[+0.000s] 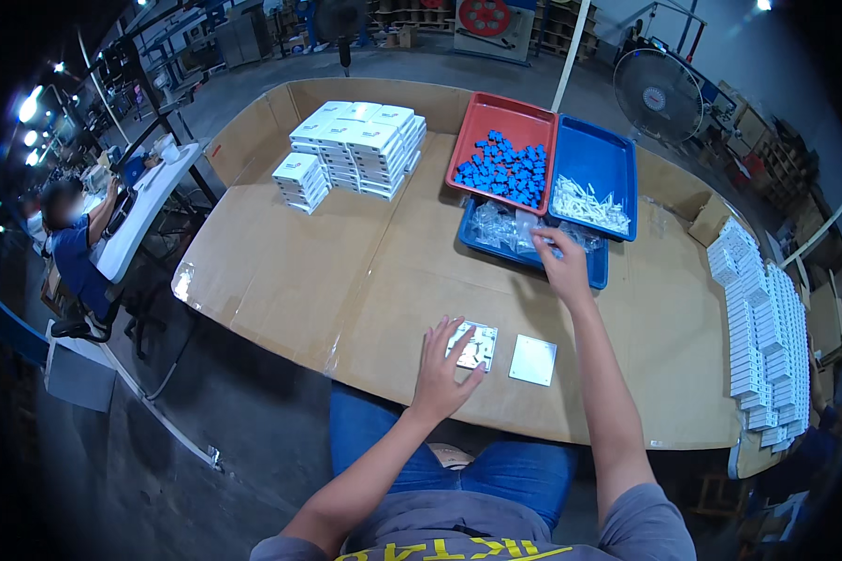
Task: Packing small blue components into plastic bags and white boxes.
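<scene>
My left hand (442,372) lies at the left side of a square white casing (478,347) with small parts inside, fingers spread and the thumb along its lower edge. Beside it on the right is a flat white square plate (533,361). Reaching forward, my right hand (564,264) pinches a translucent plastic piece (526,227) over the lower blue tray (599,271). More clear plastic pieces (492,226) lie in that tray; their exact kind is too small to tell.
Behind stand a red tray (469,122) of blue parts and a blue tray (597,140) of white slender parts. Stacked white square units (355,140) stand back left, more white stacks (767,337) at far right. Cardboard covers the table (281,280). A person (79,243) sits at left.
</scene>
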The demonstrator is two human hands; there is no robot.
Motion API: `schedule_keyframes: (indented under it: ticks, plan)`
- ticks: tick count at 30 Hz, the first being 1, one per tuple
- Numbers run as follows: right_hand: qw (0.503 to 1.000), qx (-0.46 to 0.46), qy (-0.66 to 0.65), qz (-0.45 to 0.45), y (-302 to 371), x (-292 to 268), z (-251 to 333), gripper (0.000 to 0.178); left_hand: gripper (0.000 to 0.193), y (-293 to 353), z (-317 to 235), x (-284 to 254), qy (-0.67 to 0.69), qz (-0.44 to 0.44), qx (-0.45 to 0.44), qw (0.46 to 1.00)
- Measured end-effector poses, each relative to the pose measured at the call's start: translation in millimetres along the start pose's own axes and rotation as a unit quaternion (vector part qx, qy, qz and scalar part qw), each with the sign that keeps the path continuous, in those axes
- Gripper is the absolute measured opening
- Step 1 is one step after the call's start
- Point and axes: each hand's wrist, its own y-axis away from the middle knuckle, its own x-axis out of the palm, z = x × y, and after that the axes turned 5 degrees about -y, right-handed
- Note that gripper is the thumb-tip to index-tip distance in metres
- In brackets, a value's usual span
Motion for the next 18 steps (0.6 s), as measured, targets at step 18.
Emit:
schedule_keyframes:
  ticks: [18]
  plan:
    - [0.819,0.359,-0.447,0.028,194.7,26.5,96.0,0.019,0.046,-14.5,-35.3,-9.8,0.591,0.081,-0.335,0.730]
